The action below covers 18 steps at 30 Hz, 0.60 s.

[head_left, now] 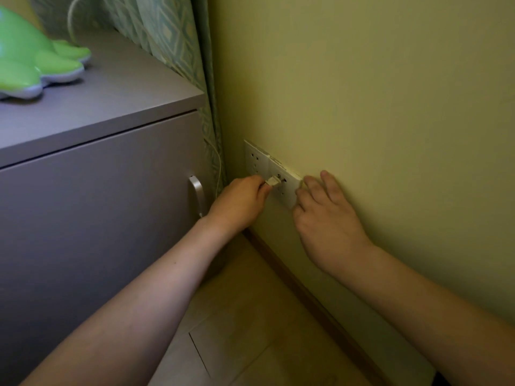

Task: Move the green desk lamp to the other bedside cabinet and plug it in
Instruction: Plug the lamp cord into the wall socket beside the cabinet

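The green desk lamp (33, 62), with a glossy lobed base, stands on the grey bedside cabinet (117, 107) at the upper left. Its white cord (218, 168) runs down behind the cabinet's right side. My left hand (239, 201) is shut on the white plug (273, 181), whose tip is at the right-hand wall socket (287, 188). How far the plug is in, I cannot tell. My right hand (326, 218) lies flat on the wall with fingers spread, touching the socket plate's right edge.
A second white socket (255, 160) sits just left of the used one. A green patterned curtain (172, 37) hangs in the corner behind the cabinet. The cabinet door has a metal handle (197, 196). A wooden skirting board (306, 296) runs along the tiled floor (237, 330).
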Tool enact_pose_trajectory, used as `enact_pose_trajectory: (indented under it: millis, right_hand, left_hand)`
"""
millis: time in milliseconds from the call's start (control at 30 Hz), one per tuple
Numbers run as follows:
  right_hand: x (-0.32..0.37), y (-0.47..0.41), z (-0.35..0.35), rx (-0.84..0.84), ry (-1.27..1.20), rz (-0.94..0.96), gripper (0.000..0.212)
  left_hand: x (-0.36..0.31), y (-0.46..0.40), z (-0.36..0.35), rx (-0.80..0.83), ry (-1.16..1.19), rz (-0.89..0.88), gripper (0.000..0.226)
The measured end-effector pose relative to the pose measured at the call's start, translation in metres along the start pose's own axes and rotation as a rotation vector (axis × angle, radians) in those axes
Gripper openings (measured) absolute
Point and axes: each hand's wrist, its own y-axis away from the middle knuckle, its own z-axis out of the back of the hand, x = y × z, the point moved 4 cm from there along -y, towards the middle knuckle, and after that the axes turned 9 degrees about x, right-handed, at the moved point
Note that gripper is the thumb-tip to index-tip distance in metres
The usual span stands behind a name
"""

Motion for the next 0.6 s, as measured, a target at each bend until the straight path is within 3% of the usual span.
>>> enact_pose_trajectory:
  millis: [100,200,300,600]
  right_hand:
    - [-0.012,0.000,0.002,-0.090,0.170,-0.064,0.062]
    - [-0.027,-0.008,-0.003,-0.071,0.444,-0.103,0.081]
    - [-0.032,-0.019,-0.010,-0.055,0.603,-0.077,0.087]
    - [-0.034,-0.025,-0.015,-0.103,0.673,-0.081,0.088]
  left_hand:
    - [0.000,-0.001,-0.001,0.022,-0.010,-0.001,0.031]
    - [0.000,0.000,-0.004,0.004,0.021,0.007,0.029]
    - [-0.001,0.002,-0.009,-0.043,0.038,0.002,0.027]
    - [-0.006,-0.001,-0.012,-0.130,-0.013,-0.048,0.030]
